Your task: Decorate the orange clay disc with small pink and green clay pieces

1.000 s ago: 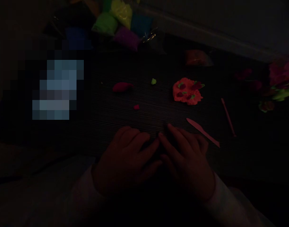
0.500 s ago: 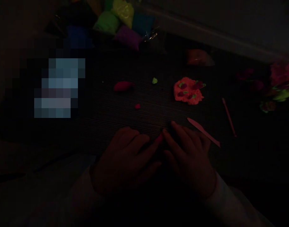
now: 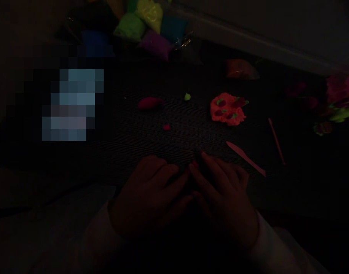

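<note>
In dim light, my left hand (image 3: 153, 194) and my right hand (image 3: 227, 194) meet low in the middle of the view. A small pink-red bit of modelling clay (image 3: 195, 163) shows where the index fingertips come together, mostly covered by them. The left hand's other fingers are curled, while the right hand's fingers lie closer to straight. Beyond the hands are a small pink-red clay piece (image 3: 166, 127), a larger tapered clay lump (image 3: 150, 103) and a green clay bit (image 3: 187, 97). An orange clay slab (image 3: 227, 112) bears dark red and green pieces.
A pink plastic knife (image 3: 245, 158) and a thin pink modelling tool (image 3: 276, 141) lie right of my hands. Several bags of coloured clay (image 3: 154, 45) are at the back, with an orange-red bag (image 3: 241, 69) apart. A pixelated bright patch (image 3: 74, 104) covers something at left.
My right fingertips shifted slightly right and away, then back toward the left hand. The pink-red clay between the fingertips came into sight and is now mostly covered. The other things stay put.
</note>
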`<act>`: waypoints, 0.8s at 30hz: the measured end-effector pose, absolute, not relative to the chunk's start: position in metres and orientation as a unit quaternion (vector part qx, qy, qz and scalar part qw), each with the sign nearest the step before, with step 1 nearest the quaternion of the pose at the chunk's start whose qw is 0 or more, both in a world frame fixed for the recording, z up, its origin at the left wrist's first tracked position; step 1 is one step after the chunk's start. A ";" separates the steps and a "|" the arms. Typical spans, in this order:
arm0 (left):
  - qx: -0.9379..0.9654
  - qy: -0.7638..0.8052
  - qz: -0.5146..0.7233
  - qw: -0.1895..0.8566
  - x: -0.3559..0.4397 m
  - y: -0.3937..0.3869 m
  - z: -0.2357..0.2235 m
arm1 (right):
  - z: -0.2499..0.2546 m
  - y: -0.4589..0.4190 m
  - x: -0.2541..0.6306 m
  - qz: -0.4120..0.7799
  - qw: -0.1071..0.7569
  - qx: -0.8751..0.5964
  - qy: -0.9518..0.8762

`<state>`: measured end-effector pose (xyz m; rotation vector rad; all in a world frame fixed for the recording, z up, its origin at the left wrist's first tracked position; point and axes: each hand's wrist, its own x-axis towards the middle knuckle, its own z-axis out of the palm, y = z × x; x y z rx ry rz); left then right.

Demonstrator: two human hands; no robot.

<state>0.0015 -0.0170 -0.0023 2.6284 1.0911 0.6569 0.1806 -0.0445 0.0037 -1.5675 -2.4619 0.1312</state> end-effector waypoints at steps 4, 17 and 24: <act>0.894 0.372 0.220 0.115 0.001 -0.018 -0.003 | 0.006 -0.040 0.184 0.033 0.113 -0.551 -0.826; 0.896 0.371 0.219 0.112 0.001 -0.016 0.000 | 0.003 -0.043 0.183 0.035 0.102 -0.544 -0.832; 0.882 0.374 0.263 0.117 0.001 -0.016 0.001 | 0.002 -0.049 0.179 0.046 0.101 -0.530 -0.841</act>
